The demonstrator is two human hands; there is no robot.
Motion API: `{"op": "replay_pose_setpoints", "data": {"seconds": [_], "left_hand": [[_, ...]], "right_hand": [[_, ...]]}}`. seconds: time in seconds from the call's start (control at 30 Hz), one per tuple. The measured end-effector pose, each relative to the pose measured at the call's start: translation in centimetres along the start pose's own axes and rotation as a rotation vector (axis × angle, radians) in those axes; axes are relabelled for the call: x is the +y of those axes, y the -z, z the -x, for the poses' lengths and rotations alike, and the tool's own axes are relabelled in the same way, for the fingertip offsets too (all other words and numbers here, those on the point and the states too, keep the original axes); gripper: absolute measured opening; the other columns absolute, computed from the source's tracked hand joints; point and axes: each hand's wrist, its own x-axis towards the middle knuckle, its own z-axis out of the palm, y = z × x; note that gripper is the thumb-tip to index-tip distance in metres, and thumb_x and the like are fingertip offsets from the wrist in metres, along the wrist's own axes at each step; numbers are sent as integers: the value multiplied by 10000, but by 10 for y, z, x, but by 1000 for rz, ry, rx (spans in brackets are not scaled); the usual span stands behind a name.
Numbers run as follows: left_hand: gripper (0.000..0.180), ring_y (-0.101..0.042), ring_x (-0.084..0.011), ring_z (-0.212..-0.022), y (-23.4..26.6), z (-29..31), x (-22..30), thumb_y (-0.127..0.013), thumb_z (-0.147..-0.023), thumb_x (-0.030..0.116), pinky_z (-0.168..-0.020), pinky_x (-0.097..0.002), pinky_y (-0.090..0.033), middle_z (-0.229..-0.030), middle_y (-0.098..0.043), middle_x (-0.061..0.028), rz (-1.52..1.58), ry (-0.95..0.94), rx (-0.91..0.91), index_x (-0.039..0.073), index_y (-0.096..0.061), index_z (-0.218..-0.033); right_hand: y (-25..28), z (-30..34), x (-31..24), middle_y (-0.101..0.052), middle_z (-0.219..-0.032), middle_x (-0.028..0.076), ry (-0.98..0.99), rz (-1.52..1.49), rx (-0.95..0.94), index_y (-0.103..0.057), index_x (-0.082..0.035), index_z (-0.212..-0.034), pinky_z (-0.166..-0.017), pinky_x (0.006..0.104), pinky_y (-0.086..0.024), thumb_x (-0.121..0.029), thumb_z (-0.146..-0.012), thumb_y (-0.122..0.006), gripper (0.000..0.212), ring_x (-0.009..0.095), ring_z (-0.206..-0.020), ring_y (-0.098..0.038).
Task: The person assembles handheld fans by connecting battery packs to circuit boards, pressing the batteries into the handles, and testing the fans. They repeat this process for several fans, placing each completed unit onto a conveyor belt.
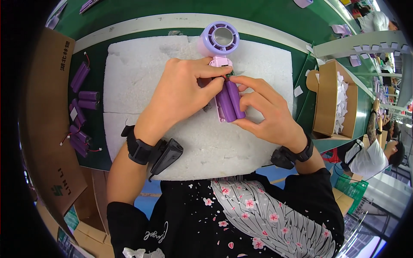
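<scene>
Noted from far left: purple battery packs point(80, 77) loose on green bench point(97, 124) beside tall cardboard box point(47, 112), then bare foam slab point(146, 69) up to left hand point(183, 84), fingers narrowed beside green circuit board point(230, 74), cannot tell if pinching a wire. Mid-slab, battery pair point(226, 103) lying in open pink handle point(221, 115) of handheld fan point(221, 38); judged part assembled, cells in, wiring perhaps unfinished, handle uncovered. Farther right, right hand point(269, 112) with fingers holding battery pair, bare foam beyond, carton point(325, 101) past slab's right edge; near edge close to black shirt point(185, 202), more room sideways.
</scene>
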Motion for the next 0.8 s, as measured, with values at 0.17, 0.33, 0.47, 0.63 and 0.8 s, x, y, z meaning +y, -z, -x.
{"op": "replay_pose_setpoints", "data": {"seconds": [0.17,0.33,0.47,0.63,0.8], "left_hand": [[280,-654,-167,-655,3,-3,2,-632,-790,58,-622,-266,-510,-967,-684,-216,-4,30,-49,52,-727,-1053],[253,-632,-256,-600,-1,-1,-8,-634,-800,106,-595,-306,-504,-827,-688,-150,6,-40,4,59,-732,-1029],[272,-646,-235,-615,-1,-2,-3,-631,-798,103,-611,-293,-510,-860,-697,-145,24,44,-17,60,-727,-1049],[297,-656,-179,-630,-3,-1,-10,-630,-796,103,-629,-272,-516,-853,-712,-136,142,80,0,68,-722,-1077],[329,-613,-94,-663,1,-2,-9,-620,-812,75,-644,-245,-507,-870,-717,-110,197,162,-88,69,-705,-1130]], "right_hand": [[0,2,0,-527,-1307,183,-30,-15,8,-506,-57,-781,-782,333,-528,-17,-614,-836,372,255,-935,-597],[-2,1,0,-511,-1314,185,-37,-9,-3,-498,-61,-781,-763,329,-527,-20,-622,-835,375,249,-918,-597],[-3,1,0,-509,-1312,190,-35,-5,-1,-497,-62,-784,-736,330,-527,-23,-624,-834,375,246,-900,-597],[-5,-2,-2,-510,-1297,200,-33,37,4,-488,-64,-788,-698,330,-525,-34,-626,-834,383,239,-867,-591],[-8,-1,1,-505,-1290,199,-39,41,12,-477,-66,-797,-676,329,-518,-46,-628,-835,397,235,-848,-584]]}}
